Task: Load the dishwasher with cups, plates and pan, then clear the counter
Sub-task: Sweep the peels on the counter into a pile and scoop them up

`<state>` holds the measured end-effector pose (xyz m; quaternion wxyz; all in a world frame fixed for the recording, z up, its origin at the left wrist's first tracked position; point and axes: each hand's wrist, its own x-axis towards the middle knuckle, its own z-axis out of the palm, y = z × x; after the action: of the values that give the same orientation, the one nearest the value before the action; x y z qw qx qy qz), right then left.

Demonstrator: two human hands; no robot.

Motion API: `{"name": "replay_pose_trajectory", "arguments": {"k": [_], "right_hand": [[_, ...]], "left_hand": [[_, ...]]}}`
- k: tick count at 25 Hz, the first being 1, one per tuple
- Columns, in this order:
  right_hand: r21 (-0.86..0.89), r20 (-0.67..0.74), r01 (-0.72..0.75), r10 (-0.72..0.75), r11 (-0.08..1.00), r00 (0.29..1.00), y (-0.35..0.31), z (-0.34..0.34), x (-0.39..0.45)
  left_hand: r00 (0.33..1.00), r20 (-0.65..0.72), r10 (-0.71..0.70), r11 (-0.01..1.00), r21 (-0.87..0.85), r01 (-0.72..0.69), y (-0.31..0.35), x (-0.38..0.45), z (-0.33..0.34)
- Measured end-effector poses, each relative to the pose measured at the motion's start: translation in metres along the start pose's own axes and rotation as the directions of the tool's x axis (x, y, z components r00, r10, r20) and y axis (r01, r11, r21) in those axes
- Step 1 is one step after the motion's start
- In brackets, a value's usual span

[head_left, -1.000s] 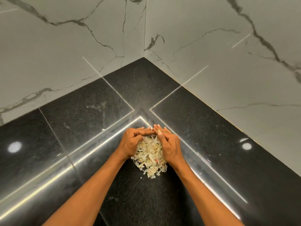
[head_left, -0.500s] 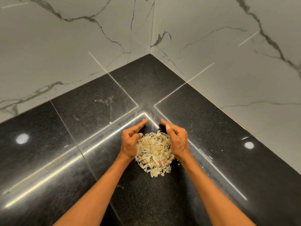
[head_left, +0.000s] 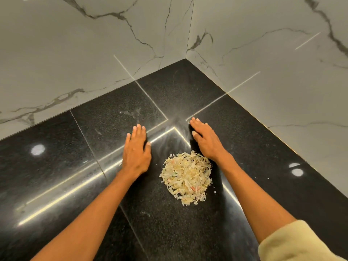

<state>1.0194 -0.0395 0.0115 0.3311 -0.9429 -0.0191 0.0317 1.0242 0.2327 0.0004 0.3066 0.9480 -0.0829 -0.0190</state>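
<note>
Counter [head_left: 254, 166] of polished black stone fills the lower frame, meeting white marble walls [head_left: 75, 53] in a corner at upper centre. Scraps [head_left: 186, 178] sit heaped at centre, between the left hand [head_left: 136, 153] and right hand [head_left: 206, 142]. Both hands lie flat, fingers straight, holding nothing; half a second ago they cupped the heap.

No readable text or labels.
</note>
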Motion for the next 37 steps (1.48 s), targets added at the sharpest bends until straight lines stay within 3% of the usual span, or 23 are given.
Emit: {"name": "replay_pose_trajectory", "arguments": {"k": [2,5,8,10,12,14,16,18,21,23,25,27,30,33,35,37], "right_hand": [[0.036,0.01,0.073,-0.073,0.997,0.997,-0.004,0.009,-0.032],[0.203,0.02,0.092,-0.098,0.975,0.995,-0.01,0.012,-0.068],[0.407,-0.054,-0.039,0.067,0.913,0.996,-0.014,-0.003,-0.082],[0.418,-0.165,-0.102,0.187,0.902,0.968,-0.008,-0.009,-0.085],[0.348,-0.19,-0.151,0.228,0.925,0.955,-0.007,-0.003,-0.09],[0.281,-0.161,-0.113,0.162,0.953,0.974,-0.017,0.015,-0.099],[0.344,-0.121,-0.047,0.094,0.938,0.988,-0.029,0.027,-0.111],[0.433,-0.16,-0.028,0.107,0.901,0.981,-0.032,0.027,-0.125],[0.424,-0.418,-0.118,0.309,0.898,0.854,-0.01,0.019,-0.152],[0.342,-0.47,-0.25,0.395,0.906,0.79,0.0,0.019,-0.161],[0.215,-0.418,-0.325,0.387,0.921,0.822,-0.01,0.029,-0.16],[0.154,-0.335,-0.31,0.345,0.938,0.877,-0.029,0.043,-0.16],[0.277,-0.271,-0.204,0.279,0.939,0.921,-0.045,0.05,-0.169],[0.276,-0.443,-0.223,0.329,0.935,0.834,-0.015,0.015,-0.181],[0.144,-0.537,-0.409,0.418,0.901,0.733,0.023,-0.011,-0.193],[0.035,-0.489,-0.621,0.555,0.783,0.673,0.051,-0.027,-0.208]], "left_hand": [[0.99,0.098,0.105,0.994,0.032,-0.108,0.013,-0.023,0.013],[0.948,0.235,0.216,0.972,-0.147,-0.185,0.042,-0.053,0.019],[0.94,0.238,0.245,0.811,-0.581,-0.064,0.052,-0.056,0.014],[0.971,0.15,0.187,0.725,-0.688,-0.034,0.046,-0.051,0.013],[0.989,0.1,0.112,0.745,-0.667,-0.017,0.041,-0.045,0.012],[0.986,0.134,0.103,0.814,-0.581,-0.006,0.043,-0.042,0.016],[0.967,0.194,0.168,0.892,-0.447,-0.066,0.048,-0.048,0.024],[0.956,0.186,0.226,0.888,-0.443,-0.123,0.05,-0.057,0.032],[0.966,0.117,0.23,0.862,-0.484,-0.147,0.05,-0.069,0.038],[0.972,0.108,0.209,0.874,-0.466,-0.136,0.052,-0.071,0.039],[0.977,0.105,0.187,0.878,-0.463,-0.119,0.052,-0.072,0.039],[0.978,0.088,0.19,0.873,-0.471,-0.128,0.053,-0.073,0.039],[0.98,0.08,0.183,0.861,-0.495,-0.121,0.048,-0.072,0.041],[0.977,0.091,0.194,0.855,-0.503,-0.123,0.05,-0.071,0.041],[0.977,0.107,0.187,0.863,-0.493,-0.111,0.052,-0.071,0.04],[0.976,0.116,0.183,0.871,-0.481,-0.106,0.052,-0.071,0.04]]}}
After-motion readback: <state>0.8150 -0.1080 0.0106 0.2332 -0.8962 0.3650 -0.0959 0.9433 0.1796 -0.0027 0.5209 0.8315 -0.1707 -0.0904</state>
